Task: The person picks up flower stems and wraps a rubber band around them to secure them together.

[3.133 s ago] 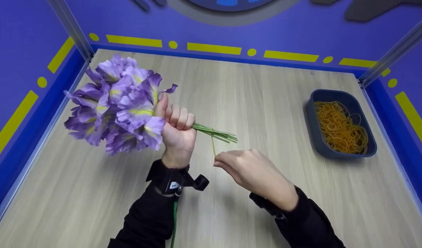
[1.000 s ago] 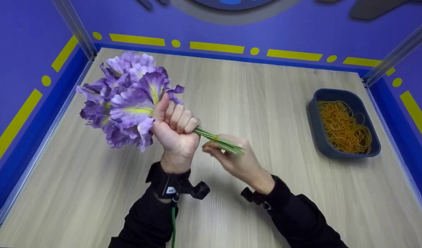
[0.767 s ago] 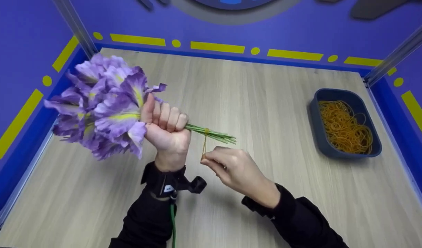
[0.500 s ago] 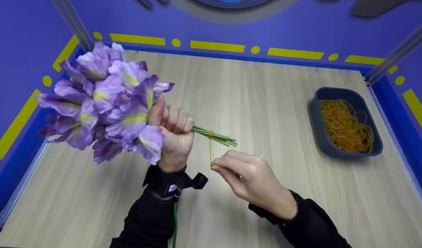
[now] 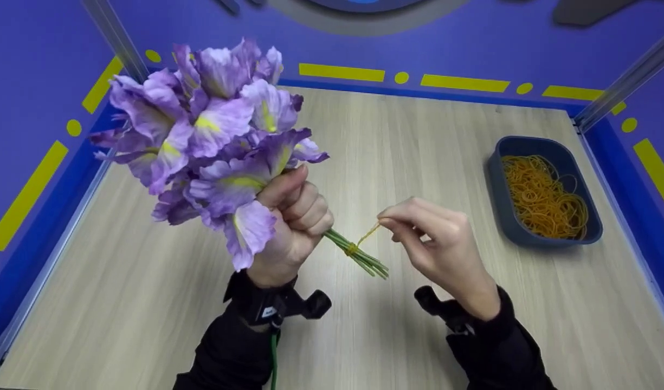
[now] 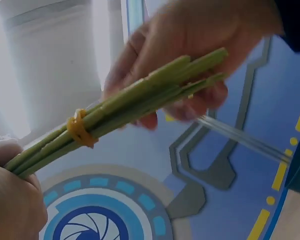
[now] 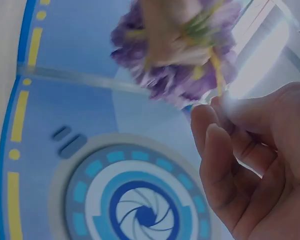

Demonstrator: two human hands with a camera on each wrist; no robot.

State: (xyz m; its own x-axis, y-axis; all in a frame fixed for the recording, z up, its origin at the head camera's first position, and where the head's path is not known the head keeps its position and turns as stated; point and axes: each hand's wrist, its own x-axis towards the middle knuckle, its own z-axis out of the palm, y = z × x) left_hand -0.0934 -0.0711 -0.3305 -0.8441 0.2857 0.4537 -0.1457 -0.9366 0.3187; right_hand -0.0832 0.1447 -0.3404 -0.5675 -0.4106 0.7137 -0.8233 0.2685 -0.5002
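Observation:
My left hand [image 5: 294, 227] grips a bunch of purple artificial irises [image 5: 218, 130] by the stems, just below the blooms. The green stems [image 5: 369, 264] stick out of the fist toward the lower right. A yellow rubber band [image 5: 351, 249] is wound round them, seen as several tight turns in the left wrist view. Thumb and fingertips of my right hand [image 5: 440, 244] pinch the band's free end and stretch it up and right from the stems. In the right wrist view that stretched strand of the rubber band [image 7: 218, 72] runs from the fingertips to the blurred bunch.
A dark blue-grey tub [image 5: 502, 216] filled with loose yellow rubber bands [image 5: 543, 200] stands at the right of the wooden table [image 5: 397, 146]. Blue panels [image 5: 342, 32] with yellow marks enclose the back and sides. A green cable [image 5: 274, 357] runs along the left forearm.
The bunch has swung up and right, its stems now tilting further down. The right hand has moved from below the stems to the upper right, still pinching the rubber band.

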